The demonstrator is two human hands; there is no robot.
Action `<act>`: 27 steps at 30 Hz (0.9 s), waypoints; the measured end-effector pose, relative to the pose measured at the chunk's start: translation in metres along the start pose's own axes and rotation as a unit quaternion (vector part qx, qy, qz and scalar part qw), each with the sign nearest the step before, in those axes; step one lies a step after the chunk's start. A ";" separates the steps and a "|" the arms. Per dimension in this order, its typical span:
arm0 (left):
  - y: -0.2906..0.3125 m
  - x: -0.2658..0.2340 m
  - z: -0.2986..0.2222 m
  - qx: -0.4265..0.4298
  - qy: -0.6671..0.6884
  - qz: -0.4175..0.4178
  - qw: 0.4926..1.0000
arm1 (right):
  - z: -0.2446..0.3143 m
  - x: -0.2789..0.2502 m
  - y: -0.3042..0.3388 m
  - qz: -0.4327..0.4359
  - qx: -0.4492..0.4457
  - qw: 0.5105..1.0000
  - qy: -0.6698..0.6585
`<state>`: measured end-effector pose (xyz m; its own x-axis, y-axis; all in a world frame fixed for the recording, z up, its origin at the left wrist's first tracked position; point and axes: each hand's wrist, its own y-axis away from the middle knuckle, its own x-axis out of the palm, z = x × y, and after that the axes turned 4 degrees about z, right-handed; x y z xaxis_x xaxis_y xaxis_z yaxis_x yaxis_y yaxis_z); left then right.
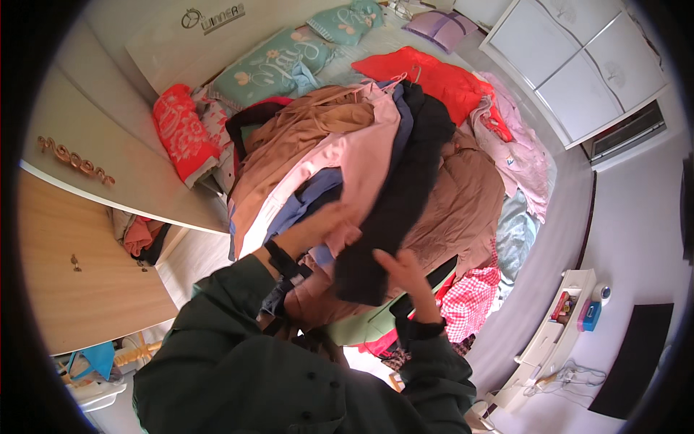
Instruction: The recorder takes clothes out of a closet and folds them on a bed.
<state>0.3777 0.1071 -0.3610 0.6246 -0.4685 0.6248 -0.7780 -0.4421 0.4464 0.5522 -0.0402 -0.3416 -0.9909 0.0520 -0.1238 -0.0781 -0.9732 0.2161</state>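
"What did the wardrobe (87,235) hold?"

"Bunched clothes (141,235), salmon, grey and dark, showed in its opening. Off to the right, the white stand (542,343) had small red items (559,306) in an open compartment."

"And the fabrics?"

"On the bed (515,235), the pink coat (369,173) looked smooth, the brown coat (463,192) puffy and creased, the red jacket (426,72) rumpled, and the gingham (470,300) softly folded."

"Where was the black garment (401,202)?"

"On top of the pile, a long, flat strip of matte cloth. Its long axis ran from the far side toward the person, slanting left, with the near end blunt."

"The hands?"

"The left hand (334,224) curled beside its left edge, too blurred to tell if it grasped anything. The right hand (410,275) touched its right edge, fingers extended; I couldn't tell whether they pinched."
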 end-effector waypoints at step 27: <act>-0.049 -0.084 0.053 0.303 -0.649 0.035 0.697 | -0.014 -0.048 0.018 -0.330 0.014 0.939 -0.091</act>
<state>0.3671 0.1277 -0.4690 0.4273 -0.6280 -0.6504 -0.8841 -0.4408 -0.1552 0.6000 -0.0631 -0.3457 -0.7271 0.6827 -0.0722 -0.6829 -0.7087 0.1770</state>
